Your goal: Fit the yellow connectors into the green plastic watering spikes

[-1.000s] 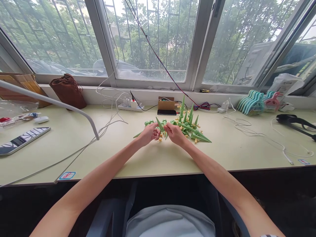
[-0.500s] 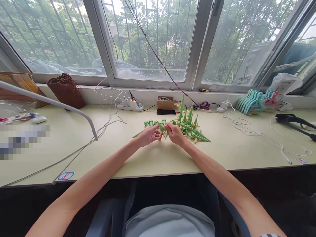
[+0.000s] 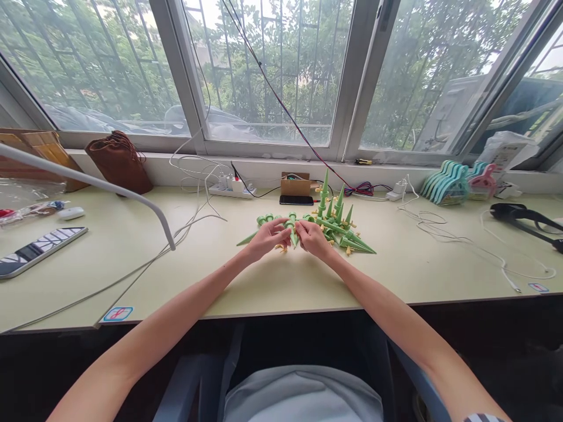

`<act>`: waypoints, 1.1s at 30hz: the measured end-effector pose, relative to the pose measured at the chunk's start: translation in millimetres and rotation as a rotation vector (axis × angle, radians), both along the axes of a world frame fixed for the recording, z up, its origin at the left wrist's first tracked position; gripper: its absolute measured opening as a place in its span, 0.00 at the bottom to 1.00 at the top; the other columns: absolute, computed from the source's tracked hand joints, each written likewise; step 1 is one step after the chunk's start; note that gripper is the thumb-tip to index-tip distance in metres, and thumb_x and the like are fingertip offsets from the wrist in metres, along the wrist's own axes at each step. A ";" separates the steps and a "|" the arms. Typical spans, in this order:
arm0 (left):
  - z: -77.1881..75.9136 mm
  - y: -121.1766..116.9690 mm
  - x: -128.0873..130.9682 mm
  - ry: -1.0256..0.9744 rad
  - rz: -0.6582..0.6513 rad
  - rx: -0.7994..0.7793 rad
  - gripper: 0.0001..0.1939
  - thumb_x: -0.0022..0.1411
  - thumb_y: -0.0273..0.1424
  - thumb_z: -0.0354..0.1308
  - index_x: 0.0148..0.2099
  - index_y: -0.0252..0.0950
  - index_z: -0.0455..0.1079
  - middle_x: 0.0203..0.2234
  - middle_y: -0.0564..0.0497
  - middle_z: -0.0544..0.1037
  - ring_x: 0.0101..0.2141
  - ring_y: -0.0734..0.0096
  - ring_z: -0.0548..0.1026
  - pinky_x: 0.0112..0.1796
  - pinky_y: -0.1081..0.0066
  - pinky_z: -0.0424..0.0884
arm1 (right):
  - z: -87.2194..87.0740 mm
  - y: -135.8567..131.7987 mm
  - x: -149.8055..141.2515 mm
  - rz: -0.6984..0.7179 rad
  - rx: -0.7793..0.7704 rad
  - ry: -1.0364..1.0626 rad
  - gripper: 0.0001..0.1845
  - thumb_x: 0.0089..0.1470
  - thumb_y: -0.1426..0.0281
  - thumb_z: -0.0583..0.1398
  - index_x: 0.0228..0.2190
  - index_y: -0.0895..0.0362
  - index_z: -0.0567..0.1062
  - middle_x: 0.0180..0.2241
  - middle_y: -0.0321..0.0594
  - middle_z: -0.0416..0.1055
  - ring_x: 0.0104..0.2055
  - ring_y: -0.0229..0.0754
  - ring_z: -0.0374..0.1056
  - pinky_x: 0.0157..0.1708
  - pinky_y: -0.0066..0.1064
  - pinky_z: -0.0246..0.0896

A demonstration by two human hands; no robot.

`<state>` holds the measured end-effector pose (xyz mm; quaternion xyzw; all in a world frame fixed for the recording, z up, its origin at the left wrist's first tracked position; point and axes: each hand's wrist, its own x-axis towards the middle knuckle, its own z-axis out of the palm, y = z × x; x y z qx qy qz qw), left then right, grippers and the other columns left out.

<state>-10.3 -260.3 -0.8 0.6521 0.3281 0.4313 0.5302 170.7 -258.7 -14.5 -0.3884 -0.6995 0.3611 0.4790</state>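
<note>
Between my two hands is a green plastic watering spike (image 3: 293,234), its pointed end toward me. My left hand (image 3: 268,239) curls around its left side, thumb and fingers closed on it. On the right, my right hand (image 3: 311,237) pinches at the spike's side; the fingertips hide whatever small part is there. Small yellow valve pieces (image 3: 281,248) lie just below my left hand. More green spikes (image 3: 265,219) lie behind and left of that hand. To the right is a pile of green spikes (image 3: 358,242) with yellow valves, several of them standing upright.
Behind my hands are a small cardboard box (image 3: 295,186) and a black phone (image 3: 296,200). White cables (image 3: 193,220) and a power strip (image 3: 233,187) lie left. A patterned phone (image 3: 41,252) is far left. Hangers (image 3: 446,181) and black headgear (image 3: 523,220) are right.
The spike between my hands has turned from pointing up and left to pointing down toward me. My left fingers have shifted up around it; my right hand has stayed nearly in place.
</note>
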 end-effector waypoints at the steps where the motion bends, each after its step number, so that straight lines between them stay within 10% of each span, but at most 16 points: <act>1: -1.7 0.8 0.2 0.027 0.015 0.052 0.34 0.55 0.48 0.68 0.56 0.31 0.67 0.26 0.53 0.74 0.27 0.68 0.77 0.30 0.68 0.75 | 0.8 -0.4 -0.4 0.022 -0.045 0.037 0.23 0.62 0.53 0.54 0.21 0.53 0.57 0.16 0.30 0.52 0.17 0.33 0.47 0.18 0.28 0.43; 16: -8.8 2.5 2.0 0.359 0.139 0.740 0.20 0.64 0.33 0.61 0.57 0.37 0.70 0.40 0.46 0.78 0.33 0.70 0.78 0.39 0.66 0.78 | 11.6 -2.2 4.1 0.278 -0.500 0.330 0.21 0.54 0.64 0.57 0.20 0.52 0.50 0.12 0.26 0.46 0.13 0.29 0.41 0.13 0.23 0.34; 25: 1.1 -9.1 10.8 0.245 0.224 0.500 0.25 0.63 0.38 0.62 0.60 0.41 0.63 0.35 0.50 0.76 0.36 0.68 0.77 0.37 0.70 0.75 | 10.7 1.0 -1.3 0.148 -0.302 0.372 0.24 0.59 0.54 0.57 0.21 0.52 0.53 0.14 0.25 0.45 0.13 0.30 0.44 0.13 0.26 0.42; 33: 4.6 -3.1 7.1 0.150 0.221 0.127 0.30 0.65 0.56 0.52 0.25 0.35 0.67 0.13 0.53 0.65 0.15 0.77 0.61 0.18 0.73 0.57 | 9.8 1.5 0.0 0.070 -0.092 0.315 0.28 0.59 0.43 0.55 0.24 0.52 0.57 0.17 0.28 0.53 0.14 0.31 0.49 0.14 0.28 0.42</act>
